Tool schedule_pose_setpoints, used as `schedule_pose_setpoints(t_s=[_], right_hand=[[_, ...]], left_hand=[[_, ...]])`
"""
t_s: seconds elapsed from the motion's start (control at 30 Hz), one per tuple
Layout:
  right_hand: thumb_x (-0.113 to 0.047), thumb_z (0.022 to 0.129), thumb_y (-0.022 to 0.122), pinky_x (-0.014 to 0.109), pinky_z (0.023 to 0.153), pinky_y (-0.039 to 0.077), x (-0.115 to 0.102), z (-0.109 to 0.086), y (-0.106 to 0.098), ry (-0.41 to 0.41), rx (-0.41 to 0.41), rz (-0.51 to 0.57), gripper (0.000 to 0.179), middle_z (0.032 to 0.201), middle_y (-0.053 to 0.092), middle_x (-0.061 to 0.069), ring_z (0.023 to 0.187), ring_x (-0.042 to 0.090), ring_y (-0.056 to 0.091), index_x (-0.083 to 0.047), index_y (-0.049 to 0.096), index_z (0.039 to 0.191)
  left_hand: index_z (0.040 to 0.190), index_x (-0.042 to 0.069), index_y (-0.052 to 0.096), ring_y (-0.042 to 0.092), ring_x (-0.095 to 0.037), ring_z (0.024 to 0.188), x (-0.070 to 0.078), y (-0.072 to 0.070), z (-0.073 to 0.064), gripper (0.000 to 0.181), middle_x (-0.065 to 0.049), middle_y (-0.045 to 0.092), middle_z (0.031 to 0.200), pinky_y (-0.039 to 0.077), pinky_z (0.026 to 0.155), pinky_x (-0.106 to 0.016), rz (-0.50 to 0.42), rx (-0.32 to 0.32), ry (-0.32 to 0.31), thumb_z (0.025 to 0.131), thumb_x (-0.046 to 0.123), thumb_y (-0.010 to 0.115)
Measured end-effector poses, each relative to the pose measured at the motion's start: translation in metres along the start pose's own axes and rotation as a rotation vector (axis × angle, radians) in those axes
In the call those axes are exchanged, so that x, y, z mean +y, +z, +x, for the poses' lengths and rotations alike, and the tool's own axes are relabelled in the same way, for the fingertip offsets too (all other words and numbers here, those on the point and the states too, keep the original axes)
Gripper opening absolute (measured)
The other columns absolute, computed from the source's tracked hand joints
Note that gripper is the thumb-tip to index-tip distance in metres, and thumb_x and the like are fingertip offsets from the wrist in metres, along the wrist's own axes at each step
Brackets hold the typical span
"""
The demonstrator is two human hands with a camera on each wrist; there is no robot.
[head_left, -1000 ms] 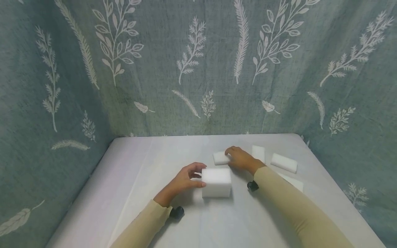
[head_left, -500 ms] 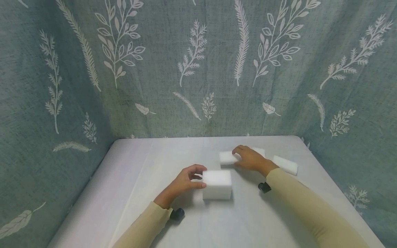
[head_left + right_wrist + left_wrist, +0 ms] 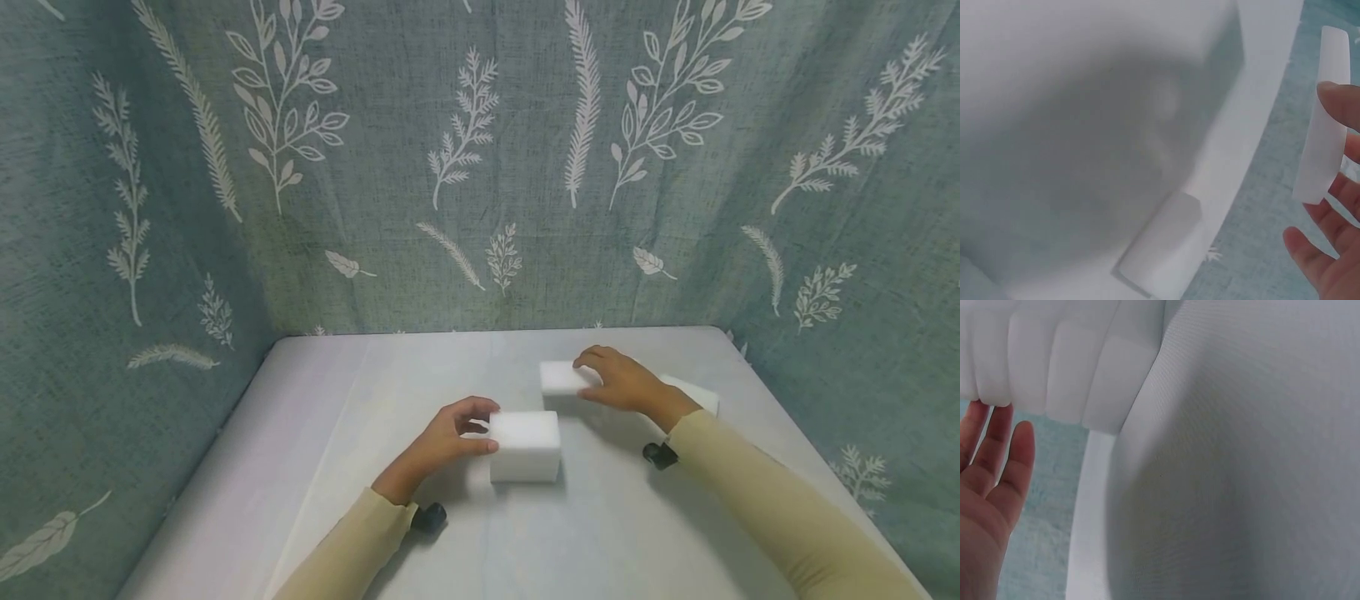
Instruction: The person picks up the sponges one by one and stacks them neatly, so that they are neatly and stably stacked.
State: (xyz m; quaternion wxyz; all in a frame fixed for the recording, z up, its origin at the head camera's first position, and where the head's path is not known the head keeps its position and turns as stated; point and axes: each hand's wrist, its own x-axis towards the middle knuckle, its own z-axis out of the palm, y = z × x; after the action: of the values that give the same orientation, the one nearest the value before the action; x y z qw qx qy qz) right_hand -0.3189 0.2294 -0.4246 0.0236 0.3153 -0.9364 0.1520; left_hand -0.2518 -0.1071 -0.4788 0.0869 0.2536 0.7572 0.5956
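Near the middle of the table, a block-shaped stack of white slabs [image 3: 525, 446] stands on the table; the left wrist view shows several slabs [image 3: 1069, 362] side by side. My left hand [image 3: 453, 429] holds the stack at its left end, thumb at the near side and fingers at the far side. Farther back and right, my right hand [image 3: 618, 379] pinches one white slab [image 3: 562, 377] with rounded edges. In the right wrist view the thumb lies across this slab [image 3: 1322, 144], with fingers behind it. The slab's right end is hidden by the hand in the head view.
Another white slab [image 3: 697, 393] lies on the table at the back right, partly behind my right wrist. The white-covered table [image 3: 375, 358] ends at a green leaf-patterned cloth [image 3: 390, 167] at the back and both sides.
My right hand has moved right with the pinched slab, and the forearm now covers more of the slabs lying at the right. My left hand and the stack have stayed in place.
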Motion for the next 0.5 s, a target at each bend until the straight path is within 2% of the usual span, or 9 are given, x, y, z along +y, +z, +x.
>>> schedule_pose_setpoints(t_s=[0.37, 0.5], right_hand=[[-0.033, 0.087, 0.073, 0.049, 0.1, 0.042, -0.009, -0.008, -0.004, -0.031, 0.072, 0.009, 0.042, 0.129, 0.054, 0.009, 0.122, 0.029, 0.048, -0.011, 0.062, 0.122], [-0.035, 0.086, 0.074, 0.049, 0.099, 0.042, -0.016, -0.013, -0.006, -0.041, 0.112, 0.028, 0.043, 0.127, 0.055, 0.009, 0.121, 0.029, 0.049, -0.011, 0.064, 0.12]], left_hand=[[0.129, 0.0, 0.056, 0.056, -0.037, 0.113, 0.002, 0.001, 0.001, 0.054, -0.012, 0.058, 0.123, 0.043, 0.099, -0.053, -0.016, -0.01, -0.017, 0.08, 0.008, 0.079], [0.127, -0.004, 0.056, 0.055, -0.04, 0.113, 0.015, 0.002, -0.002, 0.054, -0.013, 0.058, 0.122, 0.042, 0.099, -0.054, -0.027, -0.024, -0.009, 0.08, 0.006, 0.078]])
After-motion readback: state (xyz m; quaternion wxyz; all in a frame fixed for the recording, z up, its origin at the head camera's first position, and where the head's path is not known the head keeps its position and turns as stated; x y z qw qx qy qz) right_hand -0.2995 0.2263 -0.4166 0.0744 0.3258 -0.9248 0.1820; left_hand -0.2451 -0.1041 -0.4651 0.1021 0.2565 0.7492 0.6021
